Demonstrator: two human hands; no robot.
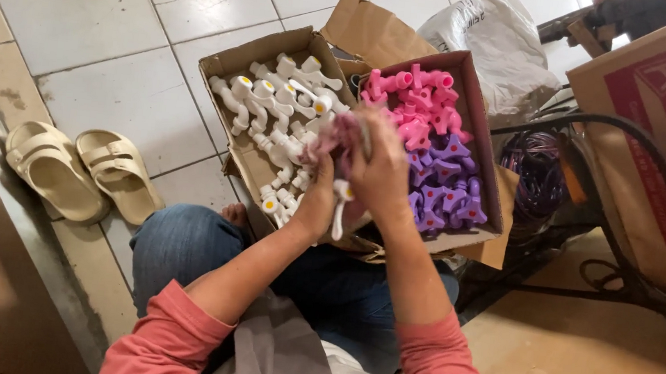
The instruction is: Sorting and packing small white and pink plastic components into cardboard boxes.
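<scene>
Seated person's left hand (317, 198) pinches a white plastic tap (340, 206); right hand (380, 171) presses a pinkish cloth (337, 135) on it, seemingly mid-wipe; next, placing it needs room in the cardboard box (235, 60)

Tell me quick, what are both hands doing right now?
Left hand: closed on a white plastic tap and a pinkish cloth.
Right hand: closed around the same cloth.

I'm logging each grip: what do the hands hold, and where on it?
Both hands, left hand and right hand, grip a white plastic tap with a pinkish cloth around its upper part; its spout hangs free below.
</scene>
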